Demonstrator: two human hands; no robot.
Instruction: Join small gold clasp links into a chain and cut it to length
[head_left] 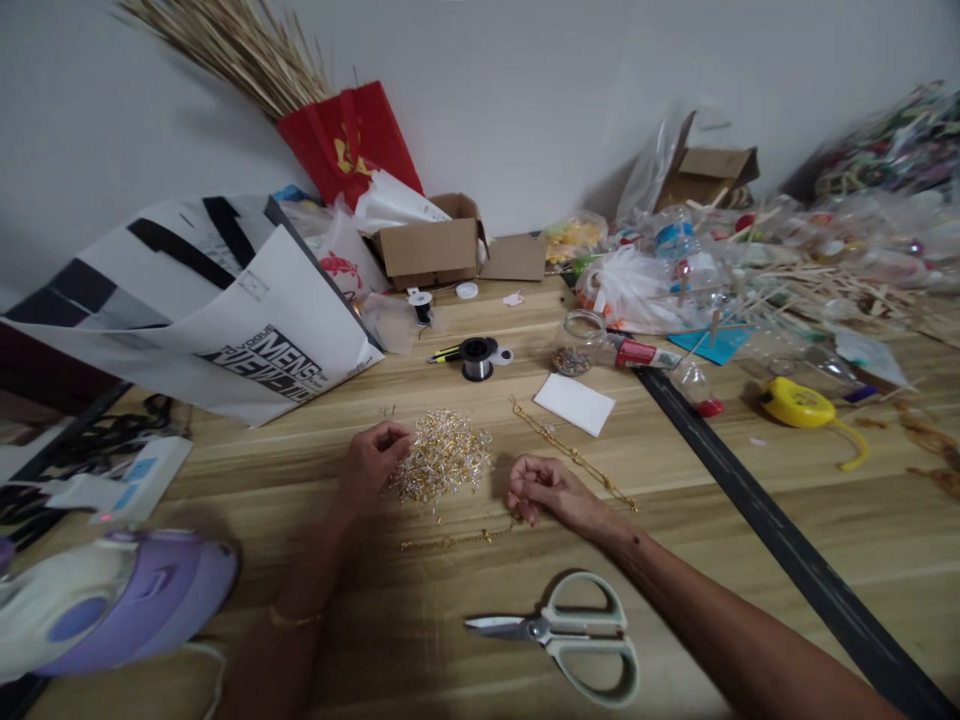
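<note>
Your left hand (375, 455) rests on the wooden bench (262, 475), fingertips bunched against the left edge of a glittering heap of small gold and silver pieces (444, 458). You cannot tell whether a piece is pinched between them. Your right hand (546, 488) lies just right of the heap, fingers curled inward and nearly closed, at the right end of a thin gold chain (450, 540); a firm grip cannot be confirmed. That chain's long axis runs left to right, on the side of the heap nearer you, spanning the gap between both hands. The heap sits between the hands, touching the left one and near the right. A second chain (574, 455) slants away behind the right hand. Scissors (562, 635) lie nearer you, beside the right forearm.
</note>
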